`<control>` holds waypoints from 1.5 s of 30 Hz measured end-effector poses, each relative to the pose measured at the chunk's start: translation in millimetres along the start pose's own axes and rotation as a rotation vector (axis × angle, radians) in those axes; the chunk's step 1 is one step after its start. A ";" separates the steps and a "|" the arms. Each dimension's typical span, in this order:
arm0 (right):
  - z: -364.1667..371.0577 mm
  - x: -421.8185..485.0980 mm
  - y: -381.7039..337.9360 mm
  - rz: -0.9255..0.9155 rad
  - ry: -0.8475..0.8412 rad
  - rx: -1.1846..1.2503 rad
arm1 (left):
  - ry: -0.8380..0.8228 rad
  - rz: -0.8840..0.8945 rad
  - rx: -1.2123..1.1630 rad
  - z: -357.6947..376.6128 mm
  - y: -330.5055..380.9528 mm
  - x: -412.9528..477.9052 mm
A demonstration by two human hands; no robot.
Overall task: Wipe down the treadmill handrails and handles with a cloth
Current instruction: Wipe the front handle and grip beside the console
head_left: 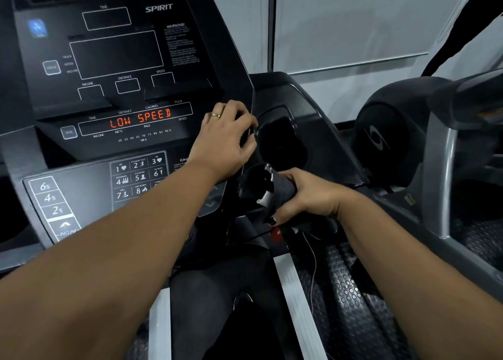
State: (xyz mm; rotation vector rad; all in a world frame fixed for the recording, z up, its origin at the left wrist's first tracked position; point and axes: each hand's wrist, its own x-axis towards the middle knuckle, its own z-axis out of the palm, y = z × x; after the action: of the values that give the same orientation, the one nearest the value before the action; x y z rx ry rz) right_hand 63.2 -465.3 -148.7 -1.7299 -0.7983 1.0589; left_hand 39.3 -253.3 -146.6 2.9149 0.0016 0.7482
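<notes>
The right hand [307, 196] grasps a dark cloth [281, 189] wrapped round a short handle [251, 178], near and just right of the console [114, 60]. The left hand [226, 139] curls its fingers over the console's right edge, just beyond the cloth. A cup holder [280, 141] lies right of that hand. Another machine [394, 130] stands far right.

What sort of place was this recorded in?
Most likely a gym or fitness room: a Spirit treadmill console showing LOW SPEED, another exercise machine on the right, and studded rubber floor matting below.
</notes>
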 end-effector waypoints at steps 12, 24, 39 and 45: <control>65.7 -2.2 0.7 -0.328 0.889 -0.743 | -0.011 0.001 -0.001 -0.7 1.1 0.3; 41.7 -2.1 -18.1 -0.411 0.487 -0.980 | -0.013 -0.003 -0.008 -1.2 1.5 -0.2; 16.8 -3.9 -23.2 -0.052 0.174 -0.070 | -0.036 -0.007 -0.025 -2.7 0.9 0.2; 56.6 -8.6 -8.7 -0.140 0.766 -0.597 | -0.033 -0.013 -0.029 -3.6 2.1 0.3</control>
State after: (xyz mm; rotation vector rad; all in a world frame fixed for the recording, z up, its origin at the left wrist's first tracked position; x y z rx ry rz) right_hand 7.8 -448.4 -149.4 -2.3003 -0.7417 -0.0080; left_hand 37.8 -254.9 -143.1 2.8967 0.0064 0.6916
